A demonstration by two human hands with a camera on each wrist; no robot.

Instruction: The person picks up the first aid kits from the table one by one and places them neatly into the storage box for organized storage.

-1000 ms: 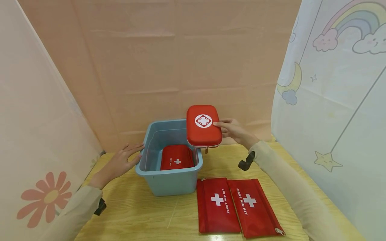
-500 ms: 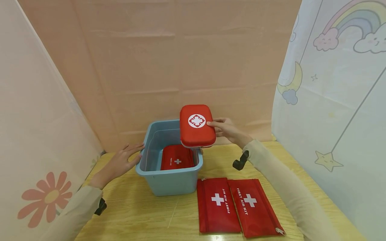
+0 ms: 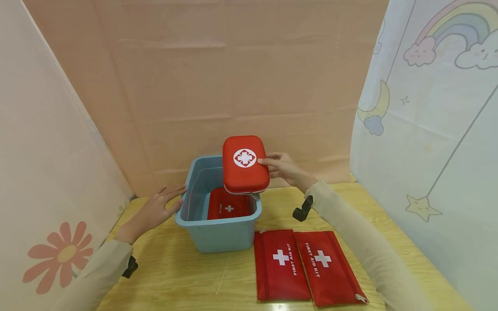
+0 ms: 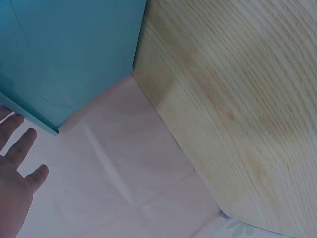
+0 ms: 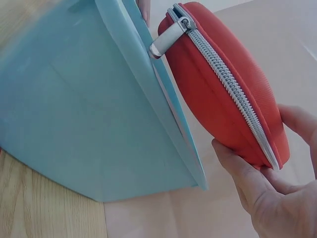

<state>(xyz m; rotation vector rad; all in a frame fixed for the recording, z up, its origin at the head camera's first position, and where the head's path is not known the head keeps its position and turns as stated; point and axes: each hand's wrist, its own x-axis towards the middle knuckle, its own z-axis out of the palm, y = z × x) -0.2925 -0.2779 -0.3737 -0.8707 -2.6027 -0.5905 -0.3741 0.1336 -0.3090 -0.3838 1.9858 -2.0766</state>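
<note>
The hard red first-aid case (image 3: 244,165) has slid further left and is now above the blue bin (image 3: 218,235), pinched at its edge by the right hand (image 3: 282,168). Inside lies one red first-aid pouch (image 3: 228,206). The left hand (image 3: 155,209), fingers spread, rests against the bin's left wall.

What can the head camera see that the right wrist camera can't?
Only the head view shows the two flat red pouches on the table, the red kit in the bin, and the left hand at the bin's side. Only the right wrist view shows the hard case's zipper and metal pull. Both show the right hand holding the red hard case over the blue bin.
</note>
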